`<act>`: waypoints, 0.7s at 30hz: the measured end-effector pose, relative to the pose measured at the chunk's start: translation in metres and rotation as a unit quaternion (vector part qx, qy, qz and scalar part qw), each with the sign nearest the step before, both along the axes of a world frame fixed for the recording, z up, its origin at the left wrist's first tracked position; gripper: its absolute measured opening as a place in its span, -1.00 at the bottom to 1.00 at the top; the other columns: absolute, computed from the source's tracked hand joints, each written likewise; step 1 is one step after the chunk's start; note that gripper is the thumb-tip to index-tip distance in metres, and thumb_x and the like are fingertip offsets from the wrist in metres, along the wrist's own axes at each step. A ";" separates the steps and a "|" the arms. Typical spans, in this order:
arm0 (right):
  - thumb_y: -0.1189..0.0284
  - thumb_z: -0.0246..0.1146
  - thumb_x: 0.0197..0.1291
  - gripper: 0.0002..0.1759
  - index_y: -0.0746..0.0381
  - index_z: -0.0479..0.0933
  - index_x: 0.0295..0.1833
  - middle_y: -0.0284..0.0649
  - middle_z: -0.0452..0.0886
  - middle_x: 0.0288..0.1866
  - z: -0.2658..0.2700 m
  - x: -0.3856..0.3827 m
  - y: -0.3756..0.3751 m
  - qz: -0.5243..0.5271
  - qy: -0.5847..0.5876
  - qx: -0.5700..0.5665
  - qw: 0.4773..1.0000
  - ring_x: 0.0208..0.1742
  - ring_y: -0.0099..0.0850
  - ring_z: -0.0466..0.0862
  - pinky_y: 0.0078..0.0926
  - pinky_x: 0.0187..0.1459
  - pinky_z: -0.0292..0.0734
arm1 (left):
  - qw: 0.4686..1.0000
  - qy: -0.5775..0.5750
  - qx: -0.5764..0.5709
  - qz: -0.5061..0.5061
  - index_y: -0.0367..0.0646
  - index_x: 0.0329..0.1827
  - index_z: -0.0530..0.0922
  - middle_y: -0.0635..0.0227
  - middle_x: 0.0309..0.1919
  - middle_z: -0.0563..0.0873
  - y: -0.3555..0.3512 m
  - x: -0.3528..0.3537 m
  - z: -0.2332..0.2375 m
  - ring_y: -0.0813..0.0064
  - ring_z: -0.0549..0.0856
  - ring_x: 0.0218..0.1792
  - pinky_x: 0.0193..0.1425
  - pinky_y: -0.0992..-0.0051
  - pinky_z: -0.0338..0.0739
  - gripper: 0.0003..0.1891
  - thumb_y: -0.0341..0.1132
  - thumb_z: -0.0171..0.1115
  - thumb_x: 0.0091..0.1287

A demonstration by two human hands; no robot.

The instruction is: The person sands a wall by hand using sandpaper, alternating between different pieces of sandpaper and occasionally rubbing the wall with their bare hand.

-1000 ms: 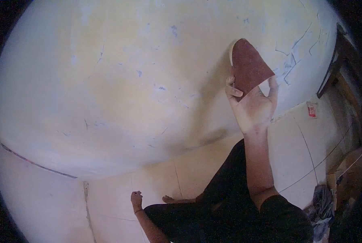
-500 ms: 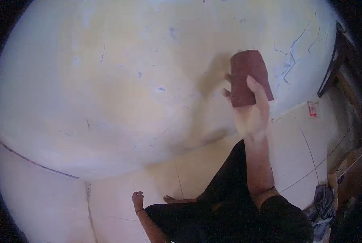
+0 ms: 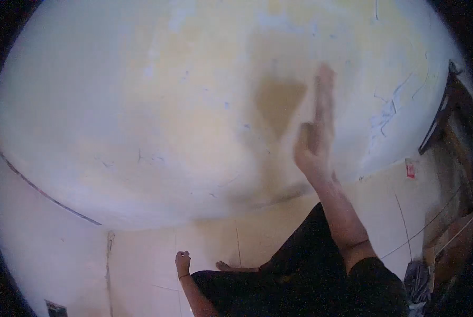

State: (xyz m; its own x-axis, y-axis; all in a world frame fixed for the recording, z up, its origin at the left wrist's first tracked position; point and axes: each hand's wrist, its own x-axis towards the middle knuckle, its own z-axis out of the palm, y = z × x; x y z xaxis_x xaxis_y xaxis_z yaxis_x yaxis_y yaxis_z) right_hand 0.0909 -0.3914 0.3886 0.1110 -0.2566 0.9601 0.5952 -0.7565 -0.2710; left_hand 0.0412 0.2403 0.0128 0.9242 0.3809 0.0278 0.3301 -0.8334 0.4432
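Observation:
In front of the wall (image 3: 194, 105), my right hand (image 3: 313, 153) is raised and slightly blurred. Its thumb is on the left, with the fingers stretched upward on the right. Gripped between them is a reddish-brown piece of sandpaper (image 3: 318, 108), seen nearly edge-on and partly covered by the hand. The hand casts a dark shadow on the wall to its left. Low in the view, my left hand (image 3: 182, 259) hangs beside my bent knee with its fingers curled in and nothing showing in them.
Pale patches and cracks mark the wall. Tiled floor (image 3: 141, 264) runs along its foot. A small red and white packet (image 3: 410, 168) lies at the right, near a dark wooden frame (image 3: 440, 105). Lower right sits a dark plastic bag (image 3: 417, 282).
My right hand has turned, so the sandpaper's broad face no longer shows and its edge does. My left hand has stayed almost in place. The view has shifted slightly.

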 end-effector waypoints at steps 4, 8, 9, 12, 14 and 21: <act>0.23 0.00 0.30 -0.30 0.30 0.08 0.49 -0.04 -0.06 0.57 0.085 0.045 0.027 -0.108 0.040 -0.151 0.982 0.57 0.02 -0.12 0.14 0.47 -0.36 | 0.998 -0.018 -0.004 -0.052 -0.30 -0.29 0.57 -0.12 -0.26 0.67 -0.003 -0.005 -0.002 -0.06 0.64 -0.18 -0.04 0.11 0.53 -0.72 -0.20 0.18 0.19; 0.02 0.10 0.22 -0.15 0.27 0.07 0.49 -0.04 -0.06 0.58 0.118 0.065 0.051 -0.182 0.002 -0.165 0.969 0.55 0.04 -0.05 0.33 0.40 -0.38 | 0.998 -0.057 -0.015 -0.028 -0.28 -0.28 0.56 -0.14 -0.29 0.66 -0.014 -0.003 0.002 -0.13 0.64 -0.20 -0.07 0.07 0.54 -0.71 -0.17 0.20 0.22; -0.07 0.09 0.22 -0.11 0.26 0.07 0.49 -0.06 -0.06 0.58 0.120 0.069 0.052 -0.180 -0.015 -0.166 0.969 0.55 0.05 -0.04 0.38 0.38 -0.38 | 0.996 -0.066 0.022 -0.048 -0.29 -0.29 0.56 -0.15 -0.29 0.66 -0.012 -0.003 0.000 -0.14 0.65 -0.20 -0.07 0.07 0.53 -0.71 -0.18 0.19 0.22; 0.01 0.08 0.26 -0.18 0.24 0.07 0.49 -0.06 -0.03 0.57 0.113 0.073 0.057 -0.244 0.021 -0.212 0.946 0.55 0.00 0.00 0.41 0.37 -0.35 | 0.992 -0.100 0.028 -0.066 -0.29 -0.30 0.54 -0.15 -0.34 0.66 -0.017 -0.005 0.002 -0.14 0.65 -0.25 -0.13 0.06 0.53 -0.72 -0.19 0.17 0.25; 0.05 0.06 0.28 -0.20 0.26 0.06 0.49 -0.04 -0.01 0.56 0.110 0.079 0.056 -0.292 0.012 -0.252 0.923 0.54 -0.05 0.03 0.42 0.37 -0.35 | 0.987 -0.137 0.035 -0.075 -0.28 -0.32 0.55 -0.12 -0.39 0.66 -0.013 -0.005 -0.007 -0.13 0.65 -0.30 -0.19 0.05 0.53 -0.74 -0.21 0.17 0.25; 0.11 0.04 0.30 -0.20 0.38 0.00 0.48 0.06 -0.02 0.55 0.116 0.086 0.055 -0.271 0.036 -0.354 0.894 0.55 -0.05 0.01 0.24 0.44 -0.31 | 0.995 -0.097 -0.024 0.011 -0.28 -0.33 0.53 -0.10 -0.44 0.66 -0.049 -0.012 0.038 -0.12 0.66 -0.34 -0.22 0.02 0.52 -0.77 -0.24 0.14 0.26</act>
State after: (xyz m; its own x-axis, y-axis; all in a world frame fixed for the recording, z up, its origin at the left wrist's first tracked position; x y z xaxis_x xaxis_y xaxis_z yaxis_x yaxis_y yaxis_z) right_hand 0.1764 -0.3368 0.5048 0.2221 0.3791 0.8983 0.0885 -0.9253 0.3687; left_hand 0.0296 0.1917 0.0503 0.8944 0.4070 0.1855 0.2532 -0.8026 0.5401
